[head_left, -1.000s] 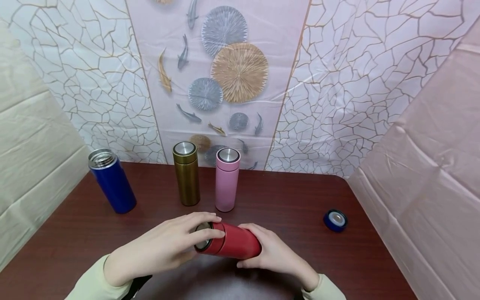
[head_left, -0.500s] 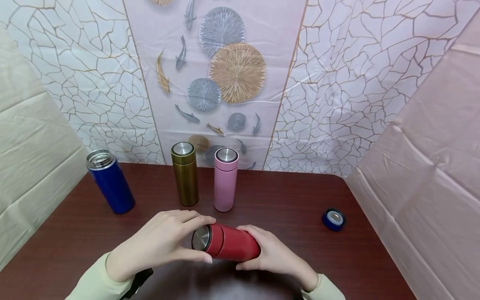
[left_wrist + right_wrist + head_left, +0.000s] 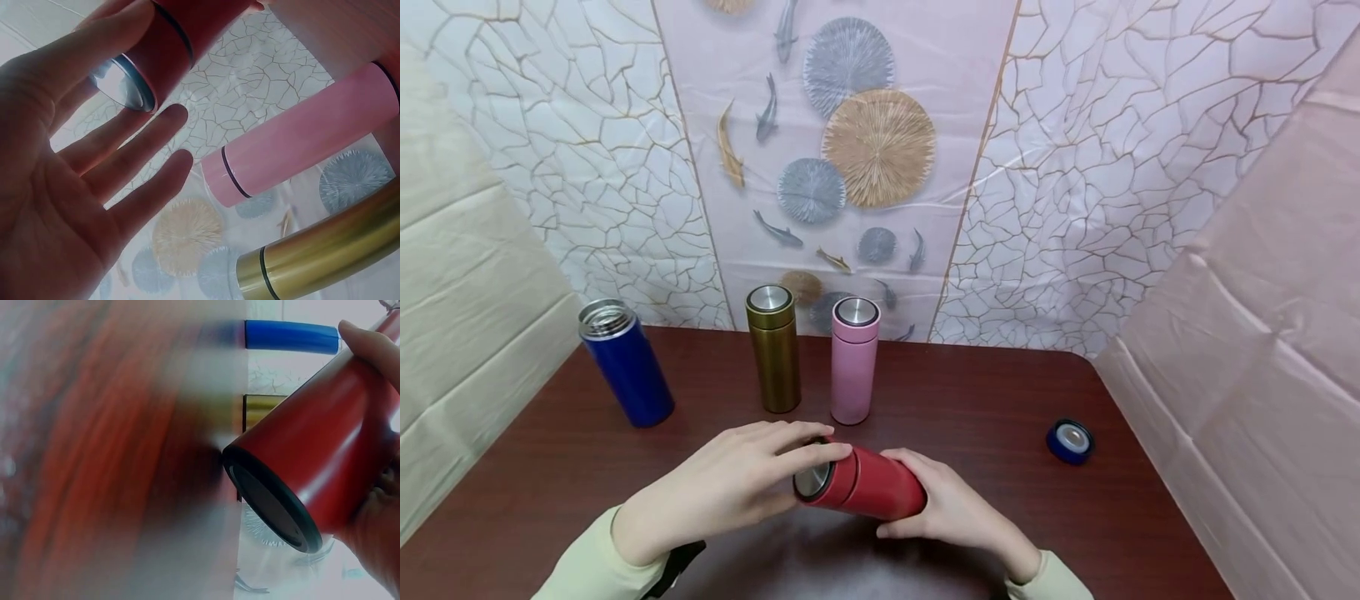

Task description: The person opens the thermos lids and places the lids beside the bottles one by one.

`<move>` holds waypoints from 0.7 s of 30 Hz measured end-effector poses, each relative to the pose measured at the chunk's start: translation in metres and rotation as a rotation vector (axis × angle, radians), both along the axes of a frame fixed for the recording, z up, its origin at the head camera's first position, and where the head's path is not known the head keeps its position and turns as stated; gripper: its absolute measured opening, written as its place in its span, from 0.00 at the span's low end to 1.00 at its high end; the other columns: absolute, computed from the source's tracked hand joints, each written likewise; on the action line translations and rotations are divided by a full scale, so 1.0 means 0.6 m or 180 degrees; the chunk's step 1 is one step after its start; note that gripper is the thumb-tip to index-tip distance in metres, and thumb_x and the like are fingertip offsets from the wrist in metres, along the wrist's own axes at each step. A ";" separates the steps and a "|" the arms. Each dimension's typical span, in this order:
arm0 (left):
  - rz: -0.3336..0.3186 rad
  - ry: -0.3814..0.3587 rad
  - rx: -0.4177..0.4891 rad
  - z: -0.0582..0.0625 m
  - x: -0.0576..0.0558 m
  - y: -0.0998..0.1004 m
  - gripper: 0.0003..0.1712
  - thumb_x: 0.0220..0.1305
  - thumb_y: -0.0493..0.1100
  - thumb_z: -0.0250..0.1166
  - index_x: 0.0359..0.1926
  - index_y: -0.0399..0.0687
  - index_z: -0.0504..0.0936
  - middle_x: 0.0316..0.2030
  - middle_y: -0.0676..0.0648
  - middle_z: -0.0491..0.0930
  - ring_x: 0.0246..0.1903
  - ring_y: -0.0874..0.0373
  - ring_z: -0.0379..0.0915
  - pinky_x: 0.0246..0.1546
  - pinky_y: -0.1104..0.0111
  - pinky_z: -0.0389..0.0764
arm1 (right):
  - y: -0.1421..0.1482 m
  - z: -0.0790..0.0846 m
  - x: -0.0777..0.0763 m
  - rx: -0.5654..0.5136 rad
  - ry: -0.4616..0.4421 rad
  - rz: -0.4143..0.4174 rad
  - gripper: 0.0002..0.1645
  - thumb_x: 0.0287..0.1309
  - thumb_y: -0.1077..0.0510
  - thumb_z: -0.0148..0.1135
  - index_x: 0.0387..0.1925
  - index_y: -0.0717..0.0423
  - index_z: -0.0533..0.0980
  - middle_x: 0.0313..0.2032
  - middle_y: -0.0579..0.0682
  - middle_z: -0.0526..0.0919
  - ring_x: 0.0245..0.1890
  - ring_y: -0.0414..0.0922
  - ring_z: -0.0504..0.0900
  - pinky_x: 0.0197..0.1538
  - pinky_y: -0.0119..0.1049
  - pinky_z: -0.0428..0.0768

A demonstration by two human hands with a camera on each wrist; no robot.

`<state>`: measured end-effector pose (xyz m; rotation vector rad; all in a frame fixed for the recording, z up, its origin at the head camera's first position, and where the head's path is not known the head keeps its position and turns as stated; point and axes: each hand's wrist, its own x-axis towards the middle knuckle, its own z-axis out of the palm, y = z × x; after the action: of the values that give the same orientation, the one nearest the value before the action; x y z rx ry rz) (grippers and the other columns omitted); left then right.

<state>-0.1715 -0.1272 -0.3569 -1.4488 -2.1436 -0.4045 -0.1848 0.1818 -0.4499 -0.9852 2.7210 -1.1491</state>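
Observation:
A red vacuum flask point(image 3: 886, 486) lies tilted over the near part of the table, its silver-topped lid point(image 3: 841, 482) to the left. My right hand point(image 3: 951, 510) grips the body near its base. At the other end my left hand point(image 3: 730, 483) pinches the lid between thumb and forefinger; in the left wrist view the thumb point(image 3: 119, 31) lies along the lid's side while the other fingers stretch out past it. The right wrist view shows the flask's dark base point(image 3: 272, 503) facing the camera. Lid and body meet at a dark seam.
Behind the hands stand a gold flask point(image 3: 777, 362) and a pink flask point(image 3: 852, 375), both capped. A blue flask point(image 3: 632, 375) without its lid stands at the left. Its blue lid point(image 3: 1071, 442) lies underside up on the dark wood table point(image 3: 1000, 400) at the right. Patterned cloth hangs behind.
The left hand loosened its fingers from the lid half a second ago, with the thumb showing below, and has now closed on it again. The right hand keeps its grip on the flask.

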 end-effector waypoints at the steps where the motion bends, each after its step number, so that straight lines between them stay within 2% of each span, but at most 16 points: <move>1: -0.0001 0.0031 0.0011 0.000 0.000 0.000 0.43 0.46 0.43 0.80 0.67 0.60 0.75 0.57 0.51 0.79 0.48 0.59 0.80 0.43 0.62 0.81 | 0.001 -0.001 0.000 -0.0001 -0.0022 0.0004 0.46 0.41 0.38 0.82 0.62 0.31 0.70 0.51 0.31 0.78 0.46 0.35 0.78 0.50 0.38 0.79; 8: 0.0147 0.0049 0.0017 0.001 -0.001 -0.003 0.47 0.42 0.57 0.82 0.66 0.60 0.76 0.52 0.55 0.81 0.47 0.61 0.79 0.42 0.62 0.81 | 0.002 0.000 -0.001 -0.0008 -0.0088 0.0021 0.46 0.41 0.36 0.81 0.62 0.29 0.70 0.51 0.31 0.78 0.47 0.36 0.78 0.50 0.39 0.79; 13: 0.0458 -0.0053 0.0163 -0.005 -0.001 0.005 0.43 0.46 0.74 0.72 0.58 0.57 0.80 0.39 0.59 0.82 0.36 0.64 0.78 0.36 0.65 0.80 | 0.002 0.001 -0.001 -0.0005 -0.0068 0.0004 0.46 0.40 0.37 0.82 0.62 0.29 0.70 0.51 0.31 0.79 0.46 0.35 0.78 0.50 0.39 0.78; 16: 0.0700 -0.0144 0.0212 -0.010 -0.001 0.011 0.44 0.47 0.80 0.66 0.54 0.53 0.81 0.34 0.59 0.82 0.32 0.63 0.77 0.33 0.65 0.79 | 0.002 0.000 -0.001 -0.0009 -0.0039 -0.0023 0.47 0.40 0.35 0.81 0.63 0.30 0.70 0.52 0.31 0.78 0.46 0.35 0.78 0.50 0.39 0.78; 18: 0.0772 -0.0226 0.0191 -0.011 -0.002 0.013 0.45 0.49 0.81 0.64 0.56 0.53 0.81 0.37 0.58 0.82 0.33 0.63 0.78 0.34 0.64 0.80 | 0.002 -0.001 -0.002 -0.0026 -0.0040 -0.0043 0.47 0.40 0.35 0.81 0.63 0.31 0.70 0.52 0.31 0.78 0.46 0.35 0.78 0.50 0.39 0.79; 21: 0.0664 -0.0340 0.0131 -0.011 -0.003 0.011 0.47 0.52 0.77 0.66 0.64 0.55 0.76 0.48 0.57 0.81 0.42 0.62 0.79 0.41 0.62 0.81 | 0.001 -0.003 -0.003 -0.0075 -0.0076 -0.0057 0.47 0.41 0.36 0.81 0.64 0.33 0.70 0.52 0.31 0.79 0.47 0.36 0.79 0.50 0.39 0.79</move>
<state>-0.1731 -0.1203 -0.3634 -1.1904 -2.3292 -0.4542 -0.1864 0.1827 -0.4515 -0.9455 2.7094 -1.1904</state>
